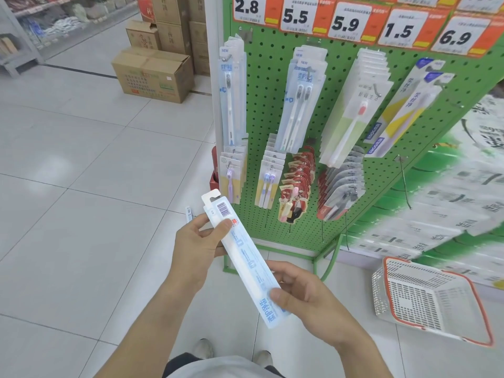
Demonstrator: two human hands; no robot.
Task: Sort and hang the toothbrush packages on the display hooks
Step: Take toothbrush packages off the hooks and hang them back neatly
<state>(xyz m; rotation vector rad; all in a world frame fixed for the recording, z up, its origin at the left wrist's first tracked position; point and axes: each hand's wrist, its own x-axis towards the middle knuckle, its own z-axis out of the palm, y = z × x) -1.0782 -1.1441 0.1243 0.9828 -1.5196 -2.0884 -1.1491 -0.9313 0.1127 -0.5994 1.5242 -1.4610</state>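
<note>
Open floor (pixel 81 186) from 7 to 10 o'clock. Green pegboard (pixel 272 105) at 12 to 2 o'clock crowded with hanging toothbrush packages (pixel 298 105); bare hook (pixel 405 184) at 2 o'clock. Cardboard boxes (pixel 152 75) at 11 o'clock, shopping basket (pixel 425 298) at 4 o'clock blocking floor.

Both your bare forearms reach forward from the bottom of the view, converging toward the middle. Your left hand (pixel 200 242) sits higher and farther out, back of the hand facing you, thumb pressed over the front of the toothbrush package (pixel 246 261) and fingers curled behind it near its upper end. Your right hand (pixel 305 291) is lower and nearer, thumb on top, fingers wrapped beneath, pinching the package's lower end. Both wrists are roughly straight.
</note>
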